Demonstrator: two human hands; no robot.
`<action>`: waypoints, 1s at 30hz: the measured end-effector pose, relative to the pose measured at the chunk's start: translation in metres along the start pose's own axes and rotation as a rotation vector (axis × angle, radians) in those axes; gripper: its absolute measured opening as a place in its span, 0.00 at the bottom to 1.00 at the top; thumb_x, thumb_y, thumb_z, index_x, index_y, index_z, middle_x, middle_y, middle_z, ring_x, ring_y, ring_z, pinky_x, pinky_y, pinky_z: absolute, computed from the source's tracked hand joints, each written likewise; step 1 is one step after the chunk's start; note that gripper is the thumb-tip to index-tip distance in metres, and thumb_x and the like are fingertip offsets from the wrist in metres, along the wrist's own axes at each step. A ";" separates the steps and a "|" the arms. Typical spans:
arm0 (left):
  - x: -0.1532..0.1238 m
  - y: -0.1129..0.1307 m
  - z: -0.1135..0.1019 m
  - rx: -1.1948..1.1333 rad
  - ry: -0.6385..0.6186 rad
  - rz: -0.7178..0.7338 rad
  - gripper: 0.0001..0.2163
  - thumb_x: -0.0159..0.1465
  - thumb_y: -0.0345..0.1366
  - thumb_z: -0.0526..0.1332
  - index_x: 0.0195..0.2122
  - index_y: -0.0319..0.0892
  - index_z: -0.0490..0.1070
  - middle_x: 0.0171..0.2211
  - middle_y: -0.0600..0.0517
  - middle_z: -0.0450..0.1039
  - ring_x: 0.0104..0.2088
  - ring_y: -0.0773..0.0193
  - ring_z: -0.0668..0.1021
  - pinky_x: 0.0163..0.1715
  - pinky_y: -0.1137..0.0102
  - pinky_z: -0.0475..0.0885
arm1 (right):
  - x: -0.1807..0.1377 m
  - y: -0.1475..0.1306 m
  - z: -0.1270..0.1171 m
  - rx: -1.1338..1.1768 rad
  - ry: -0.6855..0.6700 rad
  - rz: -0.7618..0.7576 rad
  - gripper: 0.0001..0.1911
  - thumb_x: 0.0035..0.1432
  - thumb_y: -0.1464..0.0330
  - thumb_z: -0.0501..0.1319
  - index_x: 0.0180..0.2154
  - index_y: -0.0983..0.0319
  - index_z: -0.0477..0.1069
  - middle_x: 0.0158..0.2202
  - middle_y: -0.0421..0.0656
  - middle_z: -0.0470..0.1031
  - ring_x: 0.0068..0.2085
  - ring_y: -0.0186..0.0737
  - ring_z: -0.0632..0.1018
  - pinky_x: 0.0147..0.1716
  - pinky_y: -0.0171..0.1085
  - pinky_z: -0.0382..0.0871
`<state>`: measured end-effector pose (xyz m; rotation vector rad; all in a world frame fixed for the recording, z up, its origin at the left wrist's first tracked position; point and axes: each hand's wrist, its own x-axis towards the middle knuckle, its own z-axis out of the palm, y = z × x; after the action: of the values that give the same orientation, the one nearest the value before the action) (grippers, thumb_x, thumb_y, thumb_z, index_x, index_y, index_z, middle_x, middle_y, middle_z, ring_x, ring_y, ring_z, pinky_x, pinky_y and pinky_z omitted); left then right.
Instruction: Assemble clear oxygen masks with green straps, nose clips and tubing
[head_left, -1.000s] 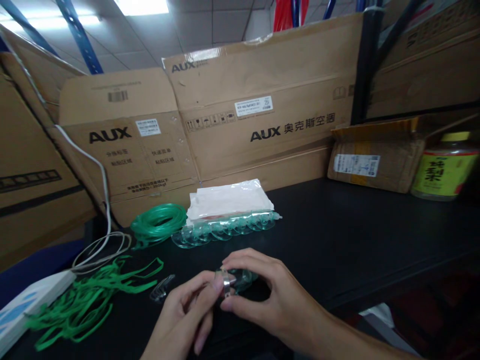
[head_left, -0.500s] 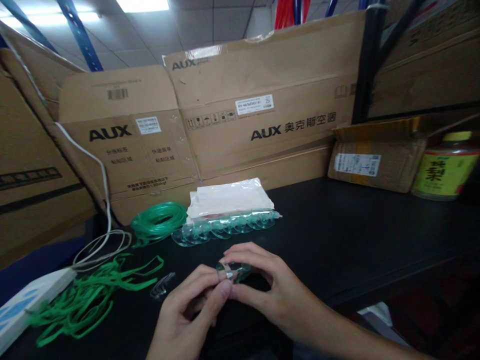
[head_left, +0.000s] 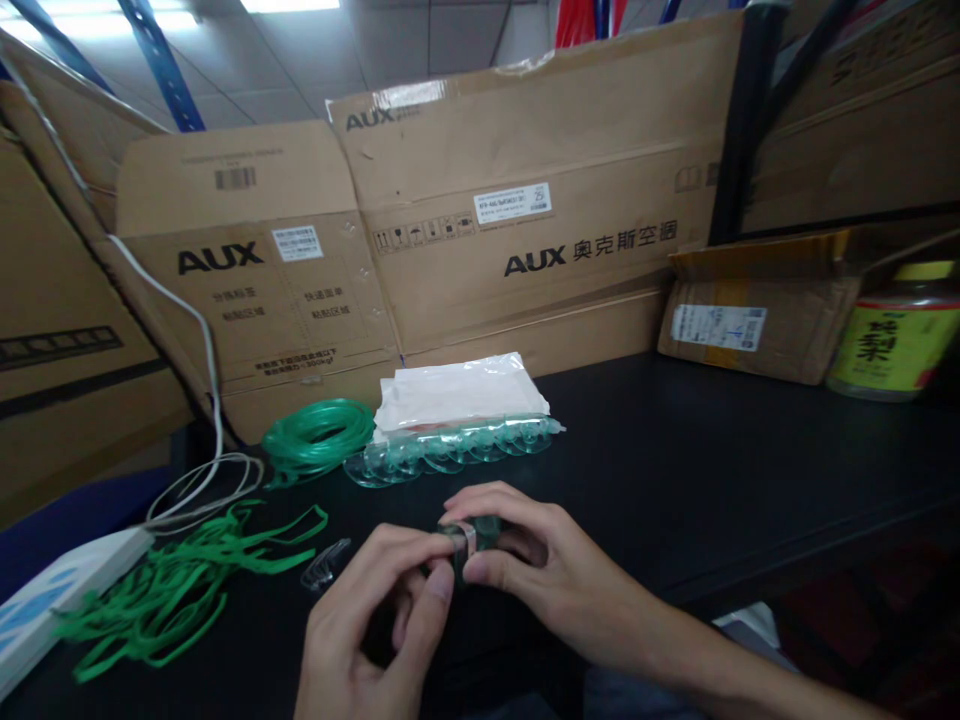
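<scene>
Between my two hands is a small see-through green oxygen mask (head_left: 487, 530), with a pale metal strip across its near part; much of it is hidden by the fingers. My left hand (head_left: 386, 605) pinches its left side, forefinger stretched to the strip and thumb below. Around the right side curl the fingers and thumb of my right hand (head_left: 559, 570). Just left of my left hand lies a little heap of thin shiny strips (head_left: 325, 565). Behind the hands, a row of nested clear green masks (head_left: 454, 452) lies on the black table (head_left: 637, 470).
White plastic packets (head_left: 461, 392) lie behind the masks. Left are coiled green tubing (head_left: 319, 435), tangled green elastic straps (head_left: 180, 590), a white power strip (head_left: 75, 600) and its cable. Cardboard boxes (head_left: 540, 230) wall the back. A jar (head_left: 896, 340) stands far right.
The mask has turned between my fingers, so its metal strip sits further right and more upright. My left thumb has drawn back slightly from the strip.
</scene>
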<state>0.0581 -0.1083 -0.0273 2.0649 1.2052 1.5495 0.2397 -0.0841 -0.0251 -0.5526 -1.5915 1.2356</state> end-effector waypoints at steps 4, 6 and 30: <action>0.000 -0.006 0.002 0.096 0.148 0.060 0.09 0.62 0.33 0.66 0.44 0.47 0.73 0.37 0.54 0.69 0.28 0.69 0.73 0.28 0.75 0.72 | 0.000 -0.001 -0.001 0.104 -0.040 0.045 0.15 0.60 0.61 0.69 0.49 0.56 0.78 0.54 0.46 0.72 0.58 0.43 0.73 0.58 0.41 0.67; 0.002 -0.009 0.000 0.152 0.129 0.108 0.10 0.62 0.33 0.67 0.45 0.47 0.73 0.39 0.53 0.70 0.30 0.68 0.74 0.28 0.75 0.73 | -0.001 -0.001 -0.001 0.154 -0.067 0.054 0.16 0.59 0.61 0.70 0.48 0.56 0.79 0.57 0.46 0.70 0.60 0.43 0.72 0.59 0.41 0.66; 0.000 -0.011 -0.002 0.299 0.192 0.297 0.04 0.63 0.32 0.67 0.37 0.45 0.72 0.29 0.57 0.70 0.29 0.67 0.74 0.29 0.74 0.70 | -0.017 0.001 0.015 -0.433 0.107 -0.279 0.19 0.61 0.69 0.67 0.54 0.63 0.72 0.52 0.48 0.78 0.53 0.42 0.79 0.54 0.36 0.74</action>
<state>0.0514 -0.1020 -0.0337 2.4232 1.3136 1.8310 0.2330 -0.1046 -0.0329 -0.6285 -1.7829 0.6450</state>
